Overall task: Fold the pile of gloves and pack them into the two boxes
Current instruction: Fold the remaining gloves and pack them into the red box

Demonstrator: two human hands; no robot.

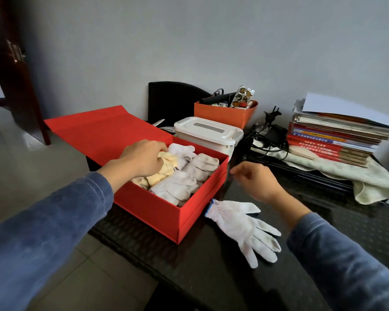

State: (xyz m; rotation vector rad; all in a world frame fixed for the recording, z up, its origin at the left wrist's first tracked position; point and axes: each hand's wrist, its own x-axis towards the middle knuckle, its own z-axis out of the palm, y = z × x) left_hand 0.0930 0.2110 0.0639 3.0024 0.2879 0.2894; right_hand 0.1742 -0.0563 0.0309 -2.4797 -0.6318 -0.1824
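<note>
A red box stands open on the dark table, its lid folded back to the left. Inside lie several folded white gloves and a folded yellow glove. My left hand reaches into the box and its curled fingers grip the yellow glove at the back left. My right hand hovers right of the box with loosely curled fingers, holding nothing. One flat white glove with a blue cuff lies on the table below my right hand. A white plastic box with a shut lid stands behind the red box.
An orange bin of small items stands at the back. Cables and a charger lie beside a stack of books on a pale towel. A dark chair back stands against the wall.
</note>
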